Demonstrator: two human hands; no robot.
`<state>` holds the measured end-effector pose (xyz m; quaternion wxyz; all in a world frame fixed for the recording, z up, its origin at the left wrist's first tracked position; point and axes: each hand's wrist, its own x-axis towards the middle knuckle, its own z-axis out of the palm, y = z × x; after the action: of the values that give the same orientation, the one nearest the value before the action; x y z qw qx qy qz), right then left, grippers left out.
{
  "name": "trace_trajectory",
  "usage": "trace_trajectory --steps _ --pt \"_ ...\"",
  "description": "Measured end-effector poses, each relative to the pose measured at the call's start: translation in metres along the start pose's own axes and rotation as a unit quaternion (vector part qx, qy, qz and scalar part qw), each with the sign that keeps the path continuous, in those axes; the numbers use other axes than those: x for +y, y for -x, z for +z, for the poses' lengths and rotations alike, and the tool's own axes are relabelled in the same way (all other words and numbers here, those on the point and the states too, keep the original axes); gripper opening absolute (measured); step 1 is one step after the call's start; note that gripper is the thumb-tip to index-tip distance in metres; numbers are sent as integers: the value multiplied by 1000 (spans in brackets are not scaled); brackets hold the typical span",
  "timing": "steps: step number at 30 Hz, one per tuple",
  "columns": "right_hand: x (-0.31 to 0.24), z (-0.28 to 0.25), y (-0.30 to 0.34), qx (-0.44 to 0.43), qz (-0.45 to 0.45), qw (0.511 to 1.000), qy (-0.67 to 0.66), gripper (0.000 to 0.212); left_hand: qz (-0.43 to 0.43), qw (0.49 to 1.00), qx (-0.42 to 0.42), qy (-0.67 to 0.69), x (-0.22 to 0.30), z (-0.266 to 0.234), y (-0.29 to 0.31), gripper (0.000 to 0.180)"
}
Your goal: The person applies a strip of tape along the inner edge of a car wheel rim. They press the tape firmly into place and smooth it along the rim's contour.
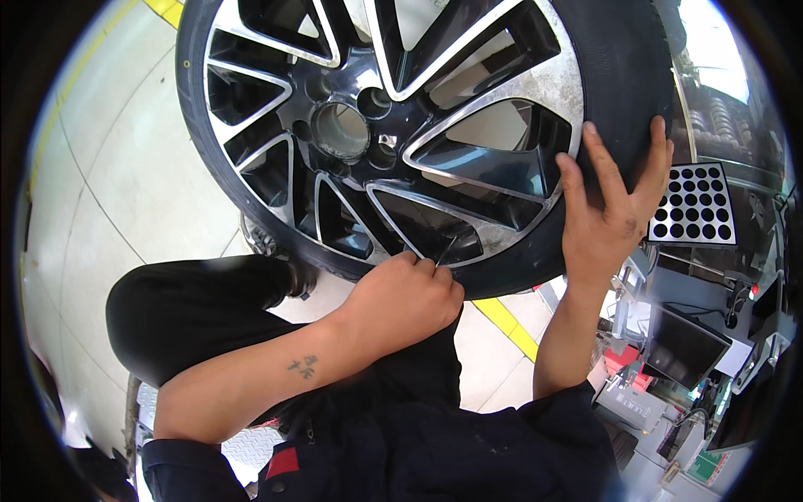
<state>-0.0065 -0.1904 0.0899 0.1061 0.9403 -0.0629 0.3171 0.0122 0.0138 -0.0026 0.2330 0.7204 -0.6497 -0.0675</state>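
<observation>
A car wheel with a black and silver alloy rim fills the upper middle, its black tyre around it. My left hand is closed in a fist against the rim's near lower edge. A thin pointed piece shows beside its knuckles, but what the fingers hold is hidden. On the right, my right hand lies open on the tyre sidewall with fingers spread. Its thumb reaches the rim's edge.
A sheet of round black patches lies right of the tyre. Beyond my right forearm are a dark screen and grey equipment. Yellow stripes mark the pale tiled floor. My bent knee is close under the wheel.
</observation>
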Motion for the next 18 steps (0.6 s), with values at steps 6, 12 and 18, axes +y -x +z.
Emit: trace_trajectory --steps 6,12,18 --pt "-4 4 1 24 17 1000 -4 30 4 1000 -4 -7 -1 0 -2 10" --pt "-6 2 25 -15 31 999 14 35 -1 1000 8 0 -2 -1 1 10" --pt "-8 0 28 -11 38 999 18 28 4 1000 1 0 -2 0 3 11"
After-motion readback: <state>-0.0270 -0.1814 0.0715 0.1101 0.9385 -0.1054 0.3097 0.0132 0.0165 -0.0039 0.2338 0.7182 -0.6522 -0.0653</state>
